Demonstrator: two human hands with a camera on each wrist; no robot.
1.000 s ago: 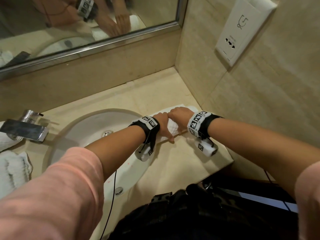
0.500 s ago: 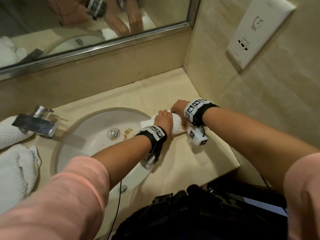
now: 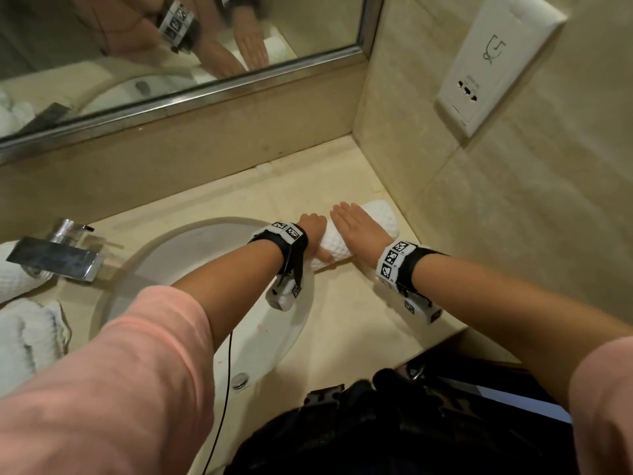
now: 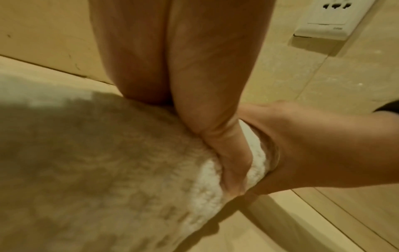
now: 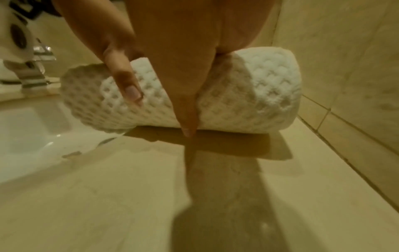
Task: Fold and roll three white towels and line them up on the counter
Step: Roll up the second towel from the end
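Towel (image 3: pixel 373 231) rolling is finished since a second ago: what lay half flat under my knuckles is now a full roll, shifted back toward the wall corner, so this one looks ready to line up. Near me, counter (image 3: pixel 346 310) is bare stone. My left hand (image 3: pixel 310 231) curls over the roll's sink-side end (thumb underneath); my right hand (image 3: pixel 356 226) lies flat, fingers straight, pressing its middle. Farther left, more towels (image 3: pixel 24 334) wait beyond the tap (image 3: pixel 54 257).
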